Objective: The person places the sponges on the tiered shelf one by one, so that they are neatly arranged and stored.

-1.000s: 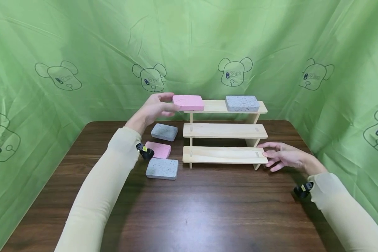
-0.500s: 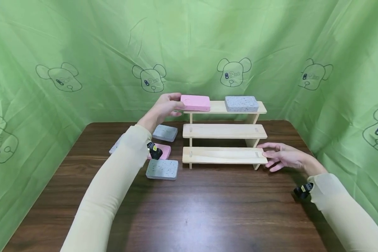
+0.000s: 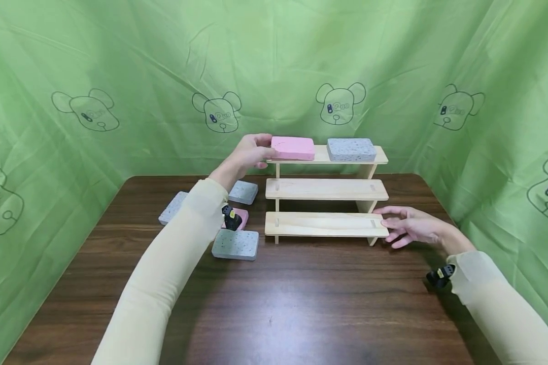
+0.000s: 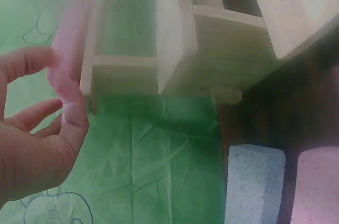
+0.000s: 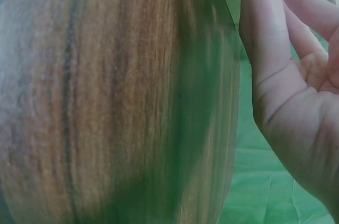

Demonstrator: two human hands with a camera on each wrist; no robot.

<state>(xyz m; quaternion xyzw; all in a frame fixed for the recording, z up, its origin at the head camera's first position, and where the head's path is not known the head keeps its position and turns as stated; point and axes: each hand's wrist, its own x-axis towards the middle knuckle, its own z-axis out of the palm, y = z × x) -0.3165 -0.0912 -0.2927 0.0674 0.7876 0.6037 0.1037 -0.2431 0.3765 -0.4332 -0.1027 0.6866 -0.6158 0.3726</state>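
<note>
My left hand [image 3: 250,151] pinches the left end of a pink sponge [image 3: 294,148] between thumb and fingers. The sponge lies flat along the left part of the top tier of a three-tier wooden display rack [image 3: 326,188]; in the left wrist view its narrow end [image 4: 74,33] shows at the fingertips. To its right on that tier sits a speckled blue-grey sponge [image 3: 351,150], with a small gap between them. At the rack's lower right end, my right hand [image 3: 408,226] grips the bottom tier, thumb at its edge and the other fingers around the end.
Left of the rack, several sponges lie on the dark wooden table [image 3: 274,304]: a front grey one [image 3: 235,245], a pink one [image 3: 242,217] partly hidden by the wrist camera, a rear grey one [image 3: 243,192] and a pale one [image 3: 172,208]. Green curtain [image 3: 274,61] surrounds the table.
My left hand has slid the pink sponge rightward along the top tier, toward the blue-grey one. The pale sponge behind my left sleeve has come into sight. My right hand has stayed put.
</note>
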